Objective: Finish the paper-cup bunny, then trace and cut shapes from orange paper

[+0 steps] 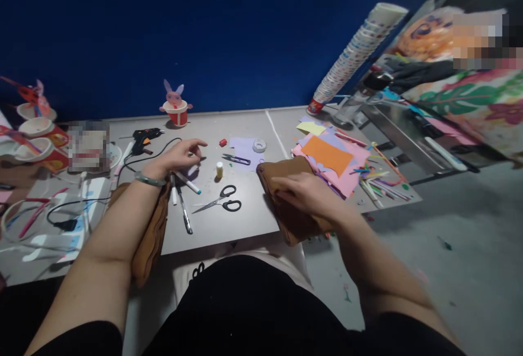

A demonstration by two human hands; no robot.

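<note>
My left hand (183, 155) hovers over the left of the table, fingers apart and slightly curled, with nothing visible in them. Below it lie a white marker (190, 183) and a black pen (185, 217). My right hand (301, 195) rests on a folded brown cloth-like pad (286, 168), fingers stretched out. Another brown pad (149, 244) lies under my left forearm. Between the hands are black-handled scissors (220, 199), thread snips (236, 159), a small white-capped bottle (219, 170), a red cap (223, 142), a tape roll (259, 145) and purple paper (243, 146).
A glue gun (143, 141), a power strip (92, 206) and decorated paper cups (43, 152) are at left. A rabbit cup (175, 114) stands at the back. Rightward are stacked paper cups (355, 54), an orange sheet (327, 155) on coloured sheets, and colourful sticks (384, 188).
</note>
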